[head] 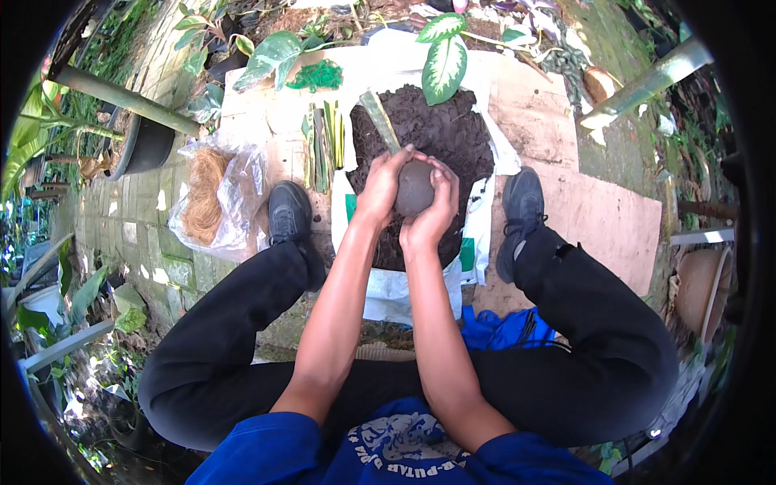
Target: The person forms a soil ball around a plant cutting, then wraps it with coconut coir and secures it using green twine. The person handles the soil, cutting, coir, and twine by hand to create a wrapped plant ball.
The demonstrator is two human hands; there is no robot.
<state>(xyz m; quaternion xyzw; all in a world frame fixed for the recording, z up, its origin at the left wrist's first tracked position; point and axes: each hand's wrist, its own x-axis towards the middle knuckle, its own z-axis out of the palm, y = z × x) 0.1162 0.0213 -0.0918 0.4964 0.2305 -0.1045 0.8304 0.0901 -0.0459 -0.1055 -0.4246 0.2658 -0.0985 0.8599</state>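
Observation:
A round ball of dark soil (pixel 414 189) is cupped between my left hand (pixel 379 185) and my right hand (pixel 441 197). From the top of the ball, beside my left thumb, a flat greenish strip (pixel 379 118) slants up and to the left; whether it is fixed in the ball cannot be told. Below my hands lies a heap of dark soil (pixel 451 130) on an opened white sack (pixel 388 297). My fingers hide part of the ball. Left of the soil, several green and yellowish plant strips (pixel 322 145) lie side by side on flattened cardboard (pixel 282 115).
A clear plastic bag with brown fibre (pixel 203 197) stands left of my shoe. Green netting or string (pixel 316 75) lies at the cardboard's upper left. A variegated leaf (pixel 445 70) overhangs the soil. A black pot (pixel 145 145) is at left, blue fabric (pixel 506 327) near my right leg.

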